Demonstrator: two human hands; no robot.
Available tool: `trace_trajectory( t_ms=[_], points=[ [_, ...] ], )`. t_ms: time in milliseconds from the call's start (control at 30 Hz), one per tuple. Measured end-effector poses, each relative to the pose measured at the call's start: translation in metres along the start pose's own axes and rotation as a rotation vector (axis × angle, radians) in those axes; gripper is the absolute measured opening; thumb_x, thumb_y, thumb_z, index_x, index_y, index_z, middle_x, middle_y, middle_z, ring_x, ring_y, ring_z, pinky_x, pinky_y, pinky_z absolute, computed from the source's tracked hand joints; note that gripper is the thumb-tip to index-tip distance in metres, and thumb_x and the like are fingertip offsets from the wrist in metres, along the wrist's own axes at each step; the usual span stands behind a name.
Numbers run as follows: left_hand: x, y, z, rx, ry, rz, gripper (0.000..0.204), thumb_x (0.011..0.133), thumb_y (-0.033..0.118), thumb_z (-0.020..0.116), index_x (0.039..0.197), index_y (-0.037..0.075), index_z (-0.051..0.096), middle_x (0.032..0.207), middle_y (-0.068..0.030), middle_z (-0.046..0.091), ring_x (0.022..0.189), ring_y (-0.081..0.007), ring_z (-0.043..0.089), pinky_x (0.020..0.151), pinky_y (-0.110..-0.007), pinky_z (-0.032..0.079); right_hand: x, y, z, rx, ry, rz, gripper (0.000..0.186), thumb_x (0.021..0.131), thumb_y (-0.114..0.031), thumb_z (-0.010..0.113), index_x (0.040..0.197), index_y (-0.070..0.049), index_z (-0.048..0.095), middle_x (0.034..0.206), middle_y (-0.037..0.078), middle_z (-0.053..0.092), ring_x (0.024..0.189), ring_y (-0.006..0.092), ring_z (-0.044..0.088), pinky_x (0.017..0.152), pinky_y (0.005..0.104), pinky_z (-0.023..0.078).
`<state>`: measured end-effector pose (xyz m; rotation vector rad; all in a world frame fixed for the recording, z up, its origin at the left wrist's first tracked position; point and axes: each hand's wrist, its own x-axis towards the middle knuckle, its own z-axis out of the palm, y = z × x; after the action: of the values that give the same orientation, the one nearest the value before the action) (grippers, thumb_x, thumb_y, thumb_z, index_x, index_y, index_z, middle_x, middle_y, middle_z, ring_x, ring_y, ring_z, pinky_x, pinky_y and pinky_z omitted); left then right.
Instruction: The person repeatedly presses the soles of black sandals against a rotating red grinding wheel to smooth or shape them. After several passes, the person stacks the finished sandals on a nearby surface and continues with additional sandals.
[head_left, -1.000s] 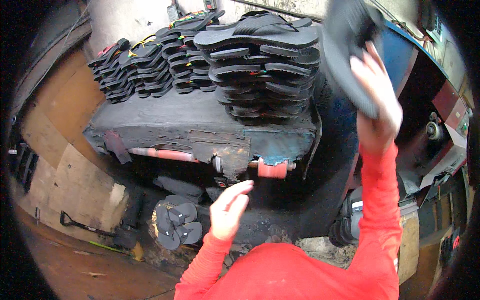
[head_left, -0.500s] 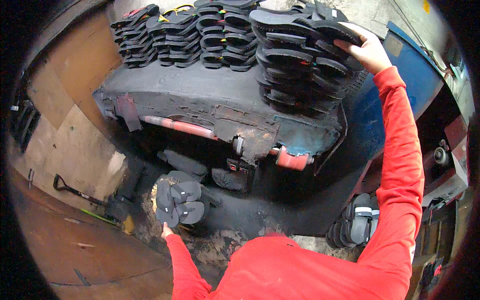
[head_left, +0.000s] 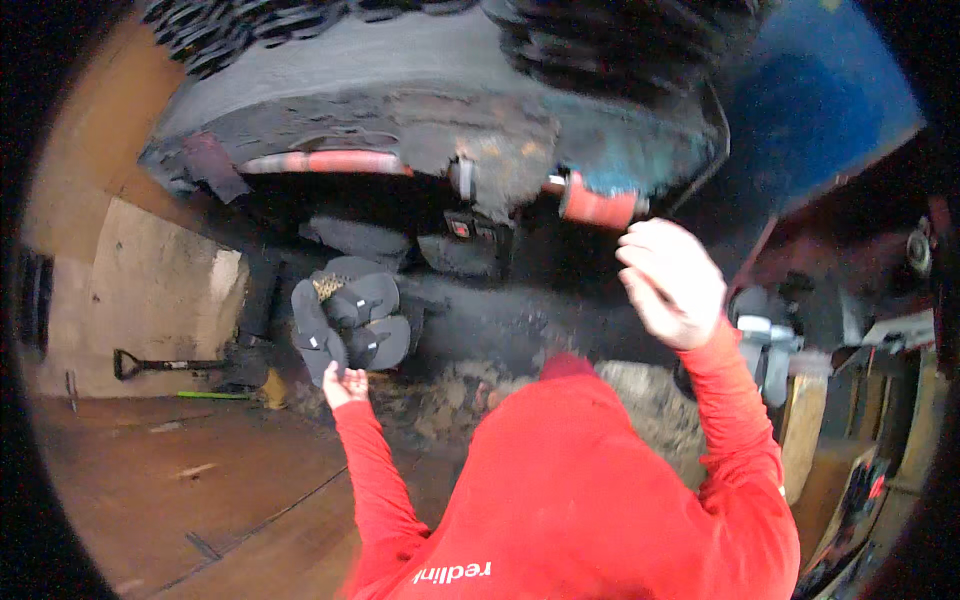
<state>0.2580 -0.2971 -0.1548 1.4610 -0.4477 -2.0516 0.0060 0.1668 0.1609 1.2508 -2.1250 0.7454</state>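
Possibly a spill: left hand (head_left: 347,386), fingers bent at the near edge of black sandals (head_left: 360,300) low on the left, hold unclear, could topple the pile by lifting one side; right hand (head_left: 672,285) empty, loosely curled.

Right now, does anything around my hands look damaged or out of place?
Yes: the workbench's front covering looks ragged, an uneven flap hanging left of the short red roller. The flip-flops at your left hand show no obvious damage.
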Motion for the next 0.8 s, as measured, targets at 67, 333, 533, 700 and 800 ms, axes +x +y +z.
trace_trajectory(
  t_ms=[67, 333, 533, 700, 800],
  points=[
    [-0.067, -0.014, 0.004, 0.329, 0.034, 0.210, 0.033, 0.086, 0.028, 0.075, 0.102, 0.002, 0.063, 0.082, -0.0082, 0.066, 0.067, -0.0234, 0.065, 0.063, -0.040, 0.057, -0.049, -0.018, 0.044, 0.124, -0.039, 0.103, 0.023, 0.076, -0.007, 0.078, 0.098, -0.005, 0.072, 0.099, 0.012, 0.072, 0.095, 0.0335, 0.069, 0.090, 0.0435, 0.056],
    [-0.201, -0.073, 0.128, 1.184, -0.479, 0.749, 0.029, 0.096, 0.022, 0.069, 0.101, -0.007, 0.070, 0.089, -0.0058, 0.073, 0.083, -0.0109, 0.063, 0.076, -0.028, 0.052, -0.137, -0.048, 0.184, 0.407, -0.468, 0.183, 0.086, 0.079, -0.050, 0.076, 0.151, -0.016, 0.043, 0.160, 0.026, 0.025, 0.149, 0.0448, 0.021, 0.118, 0.0667, 0.015],
    [-0.235, -0.182, 0.215, 1.125, -1.006, 0.759, 0.033, 0.090, 0.013, 0.069, 0.120, -0.002, 0.067, 0.104, -0.0119, 0.069, 0.095, -0.0209, 0.065, 0.088, -0.032, 0.051, -0.155, -0.015, 0.181, 0.205, -0.360, 0.517, 0.091, 0.065, -0.018, 0.081, 0.149, -0.017, 0.045, 0.162, 0.024, 0.022, 0.151, 0.0446, 0.019, 0.113, 0.0728, 0.017],
    [-0.242, -0.196, 0.251, 1.135, -1.122, 0.599, 0.040, 0.090, 0.016, 0.070, 0.125, -0.003, 0.065, 0.109, -0.0205, 0.070, 0.099, -0.0276, 0.070, 0.088, -0.034, 0.053, -0.152, 0.013, 0.173, 0.251, -0.230, 0.580, 0.084, 0.074, -0.021, 0.081, 0.149, -0.012, 0.044, 0.161, 0.026, 0.023, 0.150, 0.0438, 0.021, 0.114, 0.0717, 0.016],
    [-0.249, -0.202, 0.265, 1.189, -1.085, 0.715, 0.039, 0.091, 0.021, 0.072, 0.120, -0.004, 0.067, 0.105, -0.0218, 0.072, 0.095, -0.0288, 0.073, 0.084, -0.034, 0.055, -0.142, 0.025, 0.177, 0.380, -0.142, 0.599, 0.082, 0.075, -0.024, 0.083, 0.147, -0.014, 0.046, 0.161, 0.029, 0.020, 0.149, 0.0477, 0.021, 0.115, 0.0678, 0.022]
  ],
)
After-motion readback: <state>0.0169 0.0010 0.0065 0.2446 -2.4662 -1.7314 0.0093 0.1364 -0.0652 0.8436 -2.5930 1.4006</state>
